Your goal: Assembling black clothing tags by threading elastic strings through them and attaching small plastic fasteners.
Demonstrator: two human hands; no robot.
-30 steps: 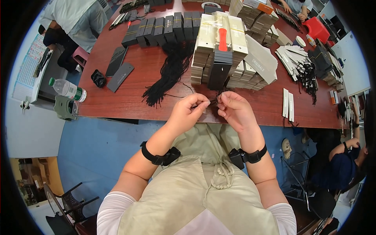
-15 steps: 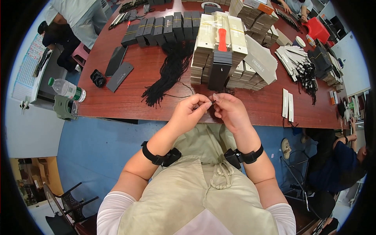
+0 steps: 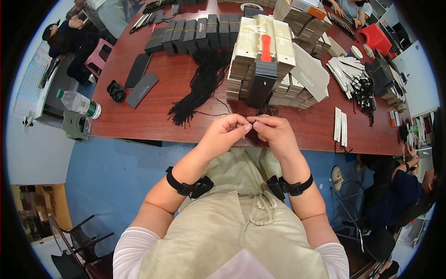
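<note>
My left hand (image 3: 225,132) and my right hand (image 3: 278,133) meet just over the near table edge, fingertips pinched together. Between them is a short bit of thin black cord (image 3: 255,122), mostly hidden by the fingers. Beyond my left hand lies a thick bundle of loose black cords (image 3: 204,86), with one strand trailing toward my fingers. A stack of dark grey tags (image 3: 262,88) stands upright right past my hands, against tall banded stacks of pale tags (image 3: 241,60). Small black cord scraps (image 3: 268,110) lie at its foot.
Banded blocks of dark tags (image 3: 189,35) line the back left. Two loose dark cards (image 3: 142,90) and a water bottle (image 3: 79,103) are at left. Strung white tags (image 3: 346,72) and two white strips (image 3: 340,126) lie at right. A red-handled tool (image 3: 265,48) rests on the stack. Other people sit around.
My fingertips have drawn closer together, and my right fingers have straightened and closed in on the cord. Less of the cord shows now. People at the left and right edges have shifted.
</note>
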